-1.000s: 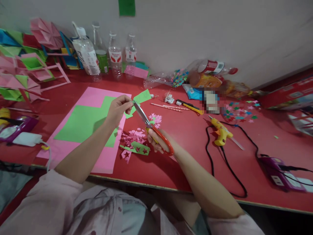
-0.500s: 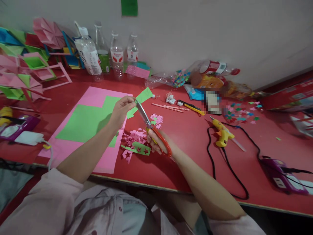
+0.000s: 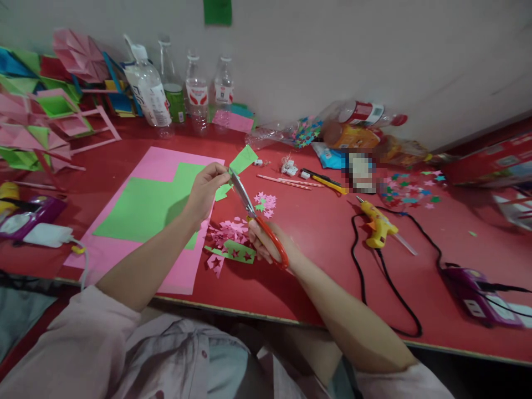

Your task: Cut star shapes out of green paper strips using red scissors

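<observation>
My left hand [image 3: 209, 188] pinches one end of a small green paper piece [image 3: 244, 160] above the table. In my right hand [image 3: 266, 241] is a pair of scissors [image 3: 269, 235] with red-orange handles, fingers wrapped round them. The blades point up and left, their tips at the paper beside my left fingertips. Under my left arm lie a large green sheet [image 3: 133, 208] and a pink sheet [image 3: 183, 277]. Near the scissors are small pink paper stars [image 3: 266, 202], pink paper scraps [image 3: 226, 231] and a green strip with star-shaped holes [image 3: 245, 254].
Empty bottles [image 3: 197, 94] and folded paper models [image 3: 75, 105] stand along the back and left. To the right lie a yellow glue gun [image 3: 377, 224] with a looped black cord, a utility knife [image 3: 328, 184], striped sticks [image 3: 285, 181] and a purple power strip [image 3: 477, 293].
The scissors and my right hand have shifted very slightly left. The green paper has tilted a little in my left hand's pinch. Elsewhere things look the same.
</observation>
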Tool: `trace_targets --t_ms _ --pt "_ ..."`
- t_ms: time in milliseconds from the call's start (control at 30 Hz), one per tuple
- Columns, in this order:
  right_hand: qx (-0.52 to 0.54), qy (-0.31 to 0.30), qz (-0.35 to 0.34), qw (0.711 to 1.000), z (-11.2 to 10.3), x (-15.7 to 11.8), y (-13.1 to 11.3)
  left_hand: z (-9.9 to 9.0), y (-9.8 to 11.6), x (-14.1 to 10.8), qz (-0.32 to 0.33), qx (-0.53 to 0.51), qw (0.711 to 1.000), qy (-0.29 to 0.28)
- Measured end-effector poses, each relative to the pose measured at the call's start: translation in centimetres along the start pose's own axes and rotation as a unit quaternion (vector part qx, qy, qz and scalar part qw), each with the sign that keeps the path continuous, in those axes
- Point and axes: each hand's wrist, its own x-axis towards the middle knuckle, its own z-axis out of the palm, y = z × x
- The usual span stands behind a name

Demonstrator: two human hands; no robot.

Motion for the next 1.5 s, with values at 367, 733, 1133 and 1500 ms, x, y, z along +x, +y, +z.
trace_targets --t_ms 367,733,1133,1500 --pt "0.008 0.007 -0.006 1.000 0.2 -0.1 -0.1 -0.1 0.0 0.0 0.000 0.007 1.000 0.008" --pt "0.019 0.016 0.022 0.999 0.2 0.0 -0.4 -0.1 0.1 0.1 -0.002 0.014 1.000 0.016" --pt "0.051 0.050 -0.025 0.997 -0.3 0.2 0.3 0.0 0.1 0.0 -0.009 -0.006 1.000 0.011" --pt "0.173 0.092 -0.074 0.978 -1.6 1.4 0.6 0.7 0.8 -1.4 -0.189 -0.046 0.964 -0.181"
